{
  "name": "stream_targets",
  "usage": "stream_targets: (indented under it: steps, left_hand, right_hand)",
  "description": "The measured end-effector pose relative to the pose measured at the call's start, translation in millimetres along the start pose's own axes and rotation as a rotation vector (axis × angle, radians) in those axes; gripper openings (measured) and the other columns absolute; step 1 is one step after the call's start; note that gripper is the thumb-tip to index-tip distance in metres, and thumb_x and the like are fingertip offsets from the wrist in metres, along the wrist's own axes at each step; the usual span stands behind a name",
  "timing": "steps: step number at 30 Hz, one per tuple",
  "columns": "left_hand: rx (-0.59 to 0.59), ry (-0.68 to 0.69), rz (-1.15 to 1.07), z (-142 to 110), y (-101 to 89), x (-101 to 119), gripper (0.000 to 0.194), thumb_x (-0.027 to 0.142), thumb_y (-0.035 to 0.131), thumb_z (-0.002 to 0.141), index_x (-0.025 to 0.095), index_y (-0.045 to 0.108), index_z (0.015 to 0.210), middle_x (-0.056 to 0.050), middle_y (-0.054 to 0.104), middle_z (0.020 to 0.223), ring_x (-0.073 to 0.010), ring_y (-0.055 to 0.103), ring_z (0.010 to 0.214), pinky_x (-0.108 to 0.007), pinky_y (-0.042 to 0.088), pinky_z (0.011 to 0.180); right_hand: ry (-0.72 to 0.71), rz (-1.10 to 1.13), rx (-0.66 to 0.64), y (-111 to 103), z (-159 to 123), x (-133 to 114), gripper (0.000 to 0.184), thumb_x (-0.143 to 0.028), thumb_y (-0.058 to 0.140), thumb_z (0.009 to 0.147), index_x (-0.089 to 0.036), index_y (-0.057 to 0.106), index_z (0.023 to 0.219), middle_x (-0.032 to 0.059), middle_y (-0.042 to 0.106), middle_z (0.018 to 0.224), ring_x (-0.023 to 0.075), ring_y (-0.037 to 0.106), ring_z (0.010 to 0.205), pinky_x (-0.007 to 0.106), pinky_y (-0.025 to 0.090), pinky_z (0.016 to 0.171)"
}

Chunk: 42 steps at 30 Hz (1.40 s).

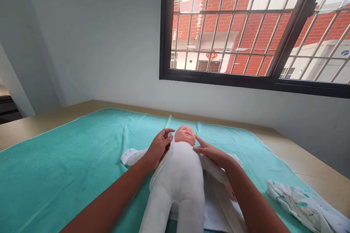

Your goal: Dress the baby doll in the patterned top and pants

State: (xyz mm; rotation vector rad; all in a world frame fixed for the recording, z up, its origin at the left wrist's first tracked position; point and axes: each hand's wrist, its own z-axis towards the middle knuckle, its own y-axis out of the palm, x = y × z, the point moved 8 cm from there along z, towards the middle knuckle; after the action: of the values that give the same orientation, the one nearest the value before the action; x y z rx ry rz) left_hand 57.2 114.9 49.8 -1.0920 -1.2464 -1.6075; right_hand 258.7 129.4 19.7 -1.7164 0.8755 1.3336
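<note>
A baby doll [179, 178] with a white cloth body lies on its back on a white garment [216, 204] spread over a teal towel [68, 164]. My left hand [160, 147] is at the doll's left shoulder, fingers pinched on the garment's edge near the neck. My right hand [209, 151] rests at the other shoulder, fingers closed on the garment's fabric. A white sleeve [129, 156] sticks out to the left of my left wrist.
A folded patterned cloth [303, 207] lies on the towel at the right. The towel covers a wooden platform [308, 160] set against a white wall. A barred window [246, 25] is above, and an opening shows at far left.
</note>
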Motion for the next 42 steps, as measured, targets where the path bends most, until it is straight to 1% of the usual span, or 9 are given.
stream_targets:
  steps: [7,15,22,26,29,31,33,38,42]
  left_hand:
    - [-0.073,0.03,0.055,-10,12.9,28,0.04,0.043,0.061,0.085,0.026,0.055,0.12,0.003,0.05,0.08,-0.0094,0.047,0.063,-0.02,0.039,0.056]
    - [-0.116,0.227,0.545,-24,34.9,36,0.033,0.031,0.049,0.091,0.025,0.061,0.121,0.001,0.052,0.081,-0.0138,0.044,0.07,-0.025,0.037,0.066]
    - [-0.165,0.216,0.829,-29,43.8,33,0.031,0.025,0.049,0.087,0.024,0.067,0.112,-0.002,0.063,0.081,-0.0192,0.053,0.072,-0.029,0.037,0.065]
    - [-0.288,0.142,1.013,-45,51.9,42,0.029,0.029,0.054,0.084,0.026,0.068,0.109,-0.003,0.068,0.084,-0.0204,0.058,0.073,-0.029,0.038,0.062]
    - [-0.501,0.021,1.121,-60,57.1,47,0.029,0.036,0.053,0.085,0.026,0.068,0.107,-0.001,0.07,0.086,-0.0191,0.061,0.075,-0.028,0.04,0.061]
    - [-0.698,-0.15,1.182,-69,50.8,44,0.027,0.04,0.05,0.086,0.025,0.069,0.097,0.0,0.07,0.08,-0.0168,0.063,0.07,-0.026,0.04,0.058]
    - [-0.798,-0.279,1.245,-73,34.2,46,0.028,0.043,0.049,0.086,0.024,0.068,0.09,0.001,0.068,0.077,-0.0153,0.062,0.066,-0.025,0.04,0.054]
    - [-0.636,-0.204,1.565,-57,-7.2,54,0.035,0.056,0.066,0.068,0.023,0.068,0.081,0.0,0.068,0.081,-0.0181,0.058,0.066,-0.026,0.033,0.052]
    - [-0.64,-0.233,1.665,-54,-11.5,38,0.037,0.057,0.066,0.066,0.021,0.063,0.068,0.0,0.063,0.066,-0.0164,0.05,0.057,-0.027,0.029,0.051]
  right_hand:
    - [-0.072,0.218,-0.049,21,0,-14,0.091,-0.045,0.065,0.083,-0.036,0.006,0.153,0.0056,0.053,0.141,0.0262,0.058,0.121,0.046,0.043,0.105]
    - [-0.012,0.164,-0.104,33,5,-4,0.082,-0.046,0.062,0.086,-0.035,0.015,0.152,0.0058,0.056,0.137,0.0269,0.06,0.118,0.045,0.046,0.101]
    - [0.013,0.111,-0.068,25,19,12,0.077,-0.051,0.064,0.083,-0.034,0.027,0.149,0.006,0.06,0.133,0.0279,0.062,0.114,0.047,0.046,0.1]
    - [0.017,0.092,-0.09,25,20,13,0.073,-0.053,0.064,0.082,-0.034,0.035,0.146,0.0059,0.06,0.133,0.0301,0.061,0.114,0.048,0.046,0.099]
    - [0.009,0.095,-0.074,23,20,13,0.076,-0.053,0.067,0.08,-0.034,0.036,0.146,0.0061,0.061,0.132,0.0313,0.061,0.114,0.049,0.046,0.099]
    - [0.003,0.101,-0.061,22,20,13,0.076,-0.053,0.068,0.079,-0.034,0.037,0.146,0.0059,0.06,0.133,0.0317,0.06,0.116,0.049,0.045,0.1]
    - [-0.001,0.105,-0.054,21,22,14,0.076,-0.054,0.068,0.078,-0.034,0.039,0.145,0.0049,0.06,0.133,0.0318,0.059,0.117,0.049,0.044,0.101]
    - [-0.003,0.1,-0.046,20,30,18,0.074,-0.055,0.069,0.077,-0.033,0.043,0.143,0.0046,0.058,0.136,0.0316,0.056,0.121,0.048,0.041,0.104]
    - [0.009,0.091,-0.03,15,34,27,0.076,-0.056,0.069,0.077,-0.033,0.042,0.144,0.0051,0.059,0.135,0.0325,0.056,0.12,0.051,0.041,0.104]
